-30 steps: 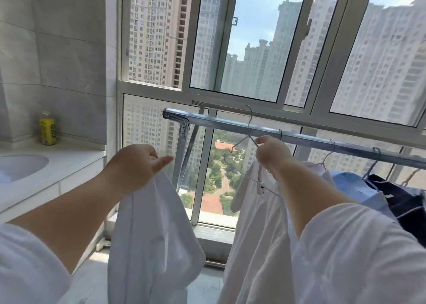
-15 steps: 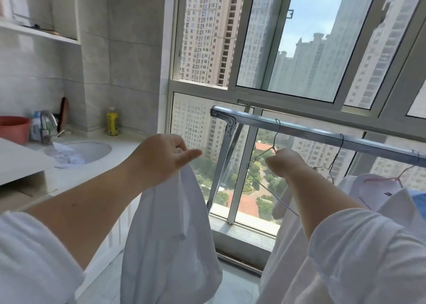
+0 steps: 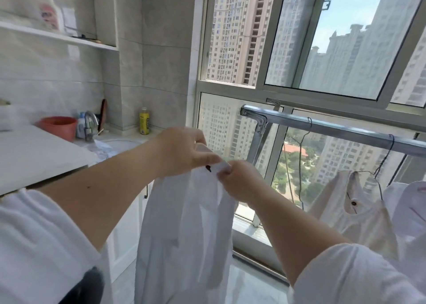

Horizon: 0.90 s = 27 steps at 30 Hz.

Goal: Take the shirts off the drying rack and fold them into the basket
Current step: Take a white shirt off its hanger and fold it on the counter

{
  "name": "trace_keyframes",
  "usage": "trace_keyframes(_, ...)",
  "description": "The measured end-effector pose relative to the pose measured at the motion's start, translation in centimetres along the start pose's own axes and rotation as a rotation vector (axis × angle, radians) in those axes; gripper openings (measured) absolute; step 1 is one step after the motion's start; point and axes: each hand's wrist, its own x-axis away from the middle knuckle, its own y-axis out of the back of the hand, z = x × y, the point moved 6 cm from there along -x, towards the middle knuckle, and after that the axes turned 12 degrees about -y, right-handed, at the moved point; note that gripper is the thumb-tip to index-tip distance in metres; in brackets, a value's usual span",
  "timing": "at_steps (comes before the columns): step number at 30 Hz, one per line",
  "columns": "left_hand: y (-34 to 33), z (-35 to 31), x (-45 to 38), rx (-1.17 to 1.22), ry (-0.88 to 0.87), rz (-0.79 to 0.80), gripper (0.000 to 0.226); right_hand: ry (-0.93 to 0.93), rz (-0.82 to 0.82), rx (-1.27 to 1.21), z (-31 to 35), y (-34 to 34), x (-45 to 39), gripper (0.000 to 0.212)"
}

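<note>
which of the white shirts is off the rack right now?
The white shirt hanging from both hands: left hand and right hand pinch its top edge. The other shirts still hang on wire hangers from the rack bar at right.

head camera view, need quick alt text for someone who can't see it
Both hands, left hand and right hand, pinch the top of a hanging white cotton shirt beside a silver metal drying rail, where another white shirt hangs by a high-rise window.
</note>
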Motion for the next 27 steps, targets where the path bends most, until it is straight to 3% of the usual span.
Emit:
trace_keyframes(3,-0.8,2.7,1.3,-0.163,0.115,0.177,0.05,-0.014,-0.159,0.229,-0.1,1.1,-1.2,0.016)
trace_keyframes(5,-0.6,4.5,2.2,-0.197,0.188,0.199,0.047,-0.088,-0.127,0.279,-0.7,0.9,-1.8,0.02)
trace_keyframes(7,-0.3,6.6,3.2,-0.201,0.282,0.218,0.045,-0.173,0.01,0.083,-0.9,0.0,-2.1,0.022)
trace_keyframes(9,-0.2,8.5,4.2,-0.148,0.352,0.242,0.056,-0.287,0.193,-0.313,0.0,-0.9,-1.6,0.029)
trace_keyframes(12,0.4,10.2,5.7,-0.02,0.447,0.093,0.07,-0.32,0.372,-0.726,3.0,-1.3,-0.1,0.022)
trace_keyframes(17,3.0,10.5,6.9,0.365,0.546,-0.408,0.034,-0.068,0.54,-0.968,8.2,-1.0,0.9,0.009)
trace_keyframes(19,3.7,10.3,7.4,0.651,0.571,-0.491,0.042,0.042,0.476,-0.857,9.5,-0.4,1.0,0.01)
trace_keyframes(22,4.1,8.9,8.0,0.813,0.477,-0.307,0.07,0.23,0.133,-0.375,10.7,1.0,0.8,0.012)
trace_keyframes(24,4.0,7.9,8.2,0.735,0.343,-0.073,0.071,0.302,-0.084,-0.181,11.2,2.1,0.6,0.008)
trace_keyframes(27,3.5,6.9,9.7,0.405,0.264,0.192,0.071,0.278,-0.174,-0.253,10.8,3.6,-0.2,0.008)
